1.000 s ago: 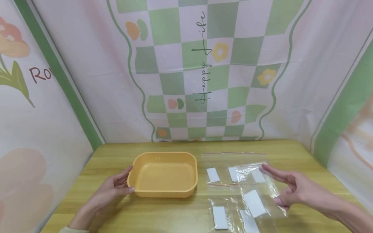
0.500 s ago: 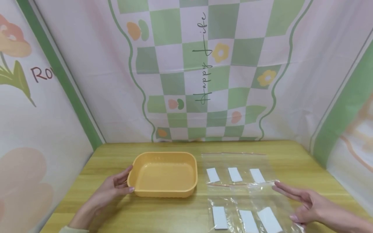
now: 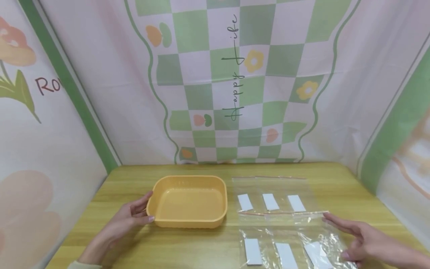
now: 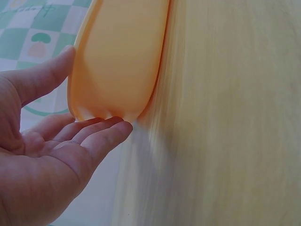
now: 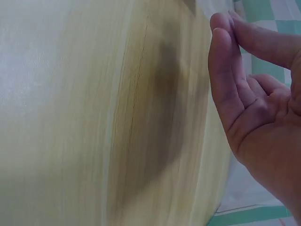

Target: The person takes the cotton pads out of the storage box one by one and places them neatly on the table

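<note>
In the head view my left hand [image 3: 125,220] touches the left end of a yellow plastic tray [image 3: 187,203]. The left wrist view shows its fingers lightly bent against the tray's end and the thumb at the rim. On the right, my right hand [image 3: 361,239] pinches the right edge of a clear zip-lock bag [image 3: 307,224] with a white card [image 3: 318,255] inside. Its index fingertip sits by the bag's upper corner, its thumb lower down the edge. The right wrist view shows the thumb against the fingertips; the bag does not show there.
Several more clear bags lie in two rows on the wooden table [image 3: 198,248], each with a white card, such as this card [image 3: 253,251] and this far one [image 3: 245,202]. A patterned curtain [image 3: 223,82] hangs behind the table.
My right hand has brought the zip-lock bag right and toward me, down to the near row's right end, uncovering the far-row cards. My left hand and the tray stay put.
</note>
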Tool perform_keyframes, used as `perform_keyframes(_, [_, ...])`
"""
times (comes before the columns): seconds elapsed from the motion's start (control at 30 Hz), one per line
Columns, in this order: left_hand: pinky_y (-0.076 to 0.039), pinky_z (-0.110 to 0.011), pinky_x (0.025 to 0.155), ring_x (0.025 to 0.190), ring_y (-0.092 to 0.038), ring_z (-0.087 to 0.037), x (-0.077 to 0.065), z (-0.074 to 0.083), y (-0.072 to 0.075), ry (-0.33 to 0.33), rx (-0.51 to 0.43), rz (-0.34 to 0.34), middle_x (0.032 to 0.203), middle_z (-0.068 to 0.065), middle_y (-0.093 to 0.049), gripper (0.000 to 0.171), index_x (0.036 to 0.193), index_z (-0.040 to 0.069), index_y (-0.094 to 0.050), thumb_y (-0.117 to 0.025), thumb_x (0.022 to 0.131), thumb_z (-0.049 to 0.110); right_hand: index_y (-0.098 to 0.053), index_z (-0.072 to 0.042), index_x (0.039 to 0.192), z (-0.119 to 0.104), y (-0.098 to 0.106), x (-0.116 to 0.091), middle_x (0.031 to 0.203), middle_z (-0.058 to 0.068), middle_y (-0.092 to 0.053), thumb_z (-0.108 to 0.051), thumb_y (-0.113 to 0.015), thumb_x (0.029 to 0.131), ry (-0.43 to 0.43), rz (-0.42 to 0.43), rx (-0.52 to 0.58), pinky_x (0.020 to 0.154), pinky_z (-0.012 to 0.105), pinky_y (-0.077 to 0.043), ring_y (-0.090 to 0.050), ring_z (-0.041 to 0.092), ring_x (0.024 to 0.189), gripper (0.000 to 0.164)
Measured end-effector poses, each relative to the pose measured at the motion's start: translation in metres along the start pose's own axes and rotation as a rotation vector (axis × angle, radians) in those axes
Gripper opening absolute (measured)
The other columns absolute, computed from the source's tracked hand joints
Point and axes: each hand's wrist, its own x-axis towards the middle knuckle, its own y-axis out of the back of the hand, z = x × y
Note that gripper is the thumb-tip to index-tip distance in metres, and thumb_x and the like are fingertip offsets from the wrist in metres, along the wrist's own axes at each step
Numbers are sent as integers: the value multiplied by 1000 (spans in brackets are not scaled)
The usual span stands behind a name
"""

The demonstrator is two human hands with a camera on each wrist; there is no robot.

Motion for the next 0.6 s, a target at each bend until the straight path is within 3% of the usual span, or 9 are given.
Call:
perform_keyframes(0.03, [-50, -35, 109, 145, -38, -52, 0, 0, 0, -1, 1, 1, 165, -30, -22, 92, 165, -3, -18, -78, 95, 8, -16, -36, 168, 0, -1, 0, 160, -34, -32, 18, -61, 93, -14, 17, -25, 51, 33, -62, -63, 25, 55, 103])
perform_keyframes(0.07, [-50, -35, 109, 145, -38, -52, 0, 0, 0, -1, 1, 2, 166, -30, -22, 92, 165, -3, -19, -78, 95, 8, -16, -39, 168, -1, -1, 0, 152, -32, -46, 16, -63, 93, -35, 32, -49, 48, 30, -60, -61, 19, 52, 104])
perform_keyframes(0.1, [-50, -35, 109, 145, -37, -52, 0, 0, 1, -1, 1, 2, 166, -30, -22, 92, 165, -3, -19, -78, 95, 8, -16, -41, 167, -1, -2, 0, 156, -19, -49, 14, -65, 93, -52, 53, -80, 45, 29, -58, -58, 15, 51, 104])
perform_keyframes(0.17, [-50, -35, 109, 145, -37, -52, 0, 1, 1, -2, 0, 0, 166, -30, -22, 93, 165, -4, -19, -78, 95, 8, -20, -50, 164, -2, -5, 0, 120, -6, -75, 10, -67, 93, -103, 84, -120, 41, 25, -54, -51, 9, 48, 104])
perform_keyframes(0.2, [-50, -35, 109, 145, -37, -52, 0, 1, 1, -3, 1, 1, 165, -30, -22, 93, 165, -4, -19, -78, 94, 8, -21, -54, 162, -3, -6, 0, 98, 0, -76, 8, -69, 93, -125, 95, -145, 40, 24, -53, -48, 8, 47, 104])
perform_keyframes(0.27, [-50, -35, 109, 145, -37, -52, 0, 1, 1, -3, 0, 3, 165, -31, -22, 93, 164, -4, -19, -78, 94, 7, -22, -61, 157, -3, -7, 1, 61, 8, -57, 5, -70, 93, -149, 116, -202, 39, 23, -51, -48, 1, 49, 104])
perform_keyframes(0.3, [-50, -35, 109, 145, -37, -52, 0, 1, 1, -4, 0, 5, 165, -31, -22, 93, 164, -4, -19, -78, 94, 7, -22, -61, 157, -2, -8, 1, 59, 13, -56, 6, -71, 93, -143, 128, -235, 37, 24, -50, -48, 0, 49, 105])
perform_keyframes(0.33, [-50, -35, 109, 145, -37, -52, 0, 1, 1, -3, 1, 7, 165, -31, -23, 93, 164, -4, -19, -78, 94, 7, -22, -62, 157, -2, -8, 2, 51, 4, -46, 6, -71, 93, -142, 134, -256, 37, 24, -49, -47, 0, 48, 105])
perform_keyframes(0.6, [-51, -34, 108, 145, -38, -52, 0, 0, 0, 8, 6, 10, 165, -30, -25, 92, 165, -3, -20, -78, 95, 8, -18, -56, 158, 0, -14, -2, 60, -19, -50, -7, -77, 94, -172, 212, -419, 38, 28, -52, -49, -6, 49, 100])
